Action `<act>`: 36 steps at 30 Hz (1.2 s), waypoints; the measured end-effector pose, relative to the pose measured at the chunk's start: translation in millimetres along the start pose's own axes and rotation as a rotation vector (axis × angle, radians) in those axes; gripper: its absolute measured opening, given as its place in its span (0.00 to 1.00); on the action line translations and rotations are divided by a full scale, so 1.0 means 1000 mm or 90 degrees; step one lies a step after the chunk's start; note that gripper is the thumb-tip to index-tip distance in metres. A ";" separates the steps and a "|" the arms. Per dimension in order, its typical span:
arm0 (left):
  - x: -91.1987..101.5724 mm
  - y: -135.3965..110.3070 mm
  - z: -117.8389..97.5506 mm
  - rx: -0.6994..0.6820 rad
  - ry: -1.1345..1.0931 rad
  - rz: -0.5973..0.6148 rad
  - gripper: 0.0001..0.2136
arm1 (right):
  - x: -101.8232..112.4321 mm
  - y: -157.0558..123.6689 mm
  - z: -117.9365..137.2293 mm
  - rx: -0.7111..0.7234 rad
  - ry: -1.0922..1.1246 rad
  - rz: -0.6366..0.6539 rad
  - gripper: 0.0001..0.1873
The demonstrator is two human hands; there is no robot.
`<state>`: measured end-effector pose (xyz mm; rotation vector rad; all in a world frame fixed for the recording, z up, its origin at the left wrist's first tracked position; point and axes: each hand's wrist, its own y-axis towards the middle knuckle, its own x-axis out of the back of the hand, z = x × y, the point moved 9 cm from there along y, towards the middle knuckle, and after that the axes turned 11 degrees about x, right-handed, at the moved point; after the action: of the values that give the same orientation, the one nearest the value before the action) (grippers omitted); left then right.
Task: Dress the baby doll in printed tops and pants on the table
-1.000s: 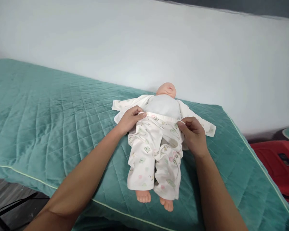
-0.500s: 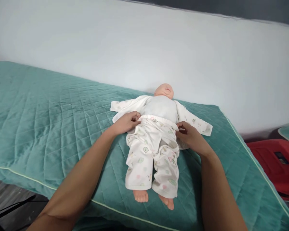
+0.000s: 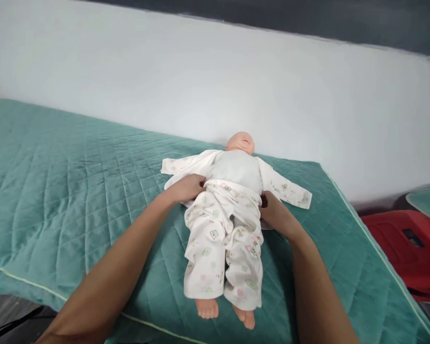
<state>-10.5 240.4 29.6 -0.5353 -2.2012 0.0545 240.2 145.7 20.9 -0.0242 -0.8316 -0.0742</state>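
Observation:
On its back lies a baby doll (image 3: 241, 142), wearing a white patterned shirt spread open at the sides over a pale grey torso (image 3: 235, 167). White printed pants (image 3: 215, 234) cover its legs, and both bare feet stick out at the hems. My left hand (image 3: 189, 187) is closed at the waistband's left side, fingertips partly hidden by the cloth. At the opposite side of the waist, my right hand (image 3: 275, 212) has its fingers curled on the pants' edge, their tips partly tucked out of sight.
A green quilted cover (image 3: 75, 191) with pale piping lies under the doll. Behind it rises a white wall (image 3: 200, 81). To the right, past the cover's edge, is a red plastic object (image 3: 397, 243), perhaps a stool or chair.
The view has tilted up a little, so the doll sits lower in the picture. Both hands stay at the waistband, with the right fingers now deeper behind its edge.

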 end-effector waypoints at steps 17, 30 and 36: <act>-0.033 0.007 0.009 0.052 -0.612 0.282 0.16 | -0.020 -0.002 0.013 0.043 0.613 -0.005 0.22; -0.028 0.000 0.004 -0.014 -0.609 0.288 0.22 | -0.018 -0.002 0.014 0.073 0.670 0.008 0.21; -0.016 -0.004 -0.009 -0.092 -0.463 0.183 0.18 | -0.015 0.002 0.014 0.113 0.597 -0.031 0.14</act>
<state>3.4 228.9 24.8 -1.0368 -2.8220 0.2837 220.2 148.7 19.7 0.1870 0.1017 -0.0493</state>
